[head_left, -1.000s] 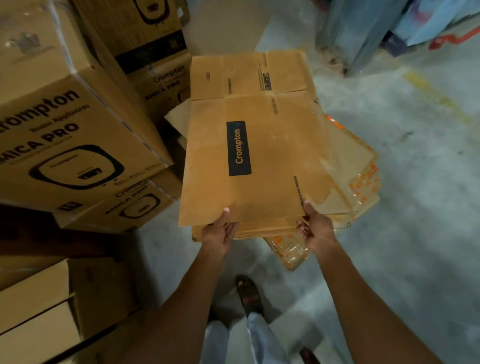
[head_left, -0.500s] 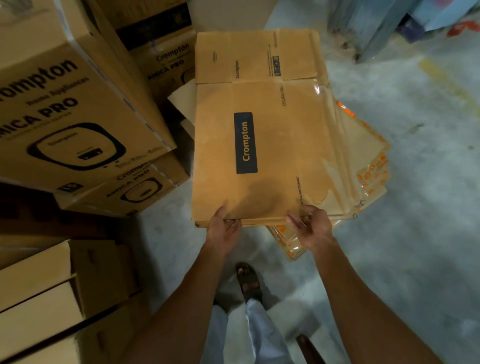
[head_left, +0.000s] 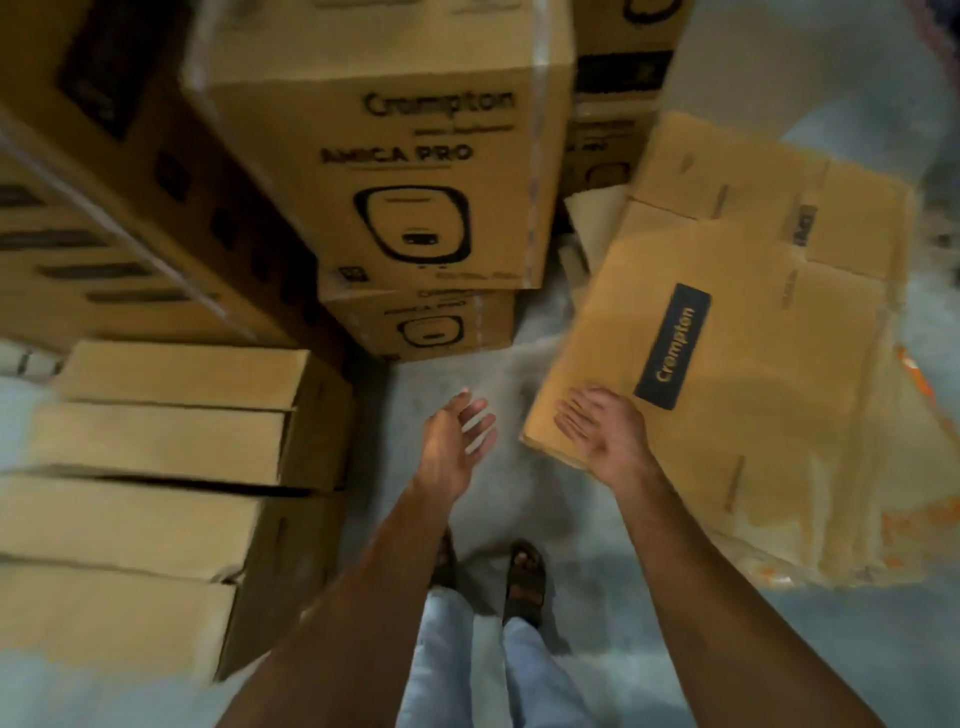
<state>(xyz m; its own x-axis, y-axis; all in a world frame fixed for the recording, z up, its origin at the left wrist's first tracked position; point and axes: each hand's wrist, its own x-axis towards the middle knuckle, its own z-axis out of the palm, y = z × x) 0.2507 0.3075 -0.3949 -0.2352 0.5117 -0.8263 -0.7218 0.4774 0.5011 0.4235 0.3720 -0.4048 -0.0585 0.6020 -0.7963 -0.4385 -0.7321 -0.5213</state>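
well, both your hands are free right now. your left hand (head_left: 457, 436) hangs over the bare floor (head_left: 519, 509), fingers relaxed and loosely spread, palm turned inward, holding nothing. your right hand (head_left: 602, 434) is just as open, fingers stretched out side by side, palm tilted up toward the left one. it sits over the near left corner of the flattened carton (head_left: 769, 374), and the blur keeps you from telling whether it touches the cardboard. that carton lies flat on top of a pile of flattened cartons (head_left: 883, 519) on the floor to your right, with its dark crompton label (head_left: 672, 345) facing up just beyond your right fingertips. ahead of you stands a sealed box (head_left: 395, 171) printed amica pro, resting on a second box (head_left: 431, 327). to your left sit low open cartons (head_left: 166, 415), stacked one on another. your sandalled feet (head_left: 524, 577) stand on the floor between those cartons and the pile.
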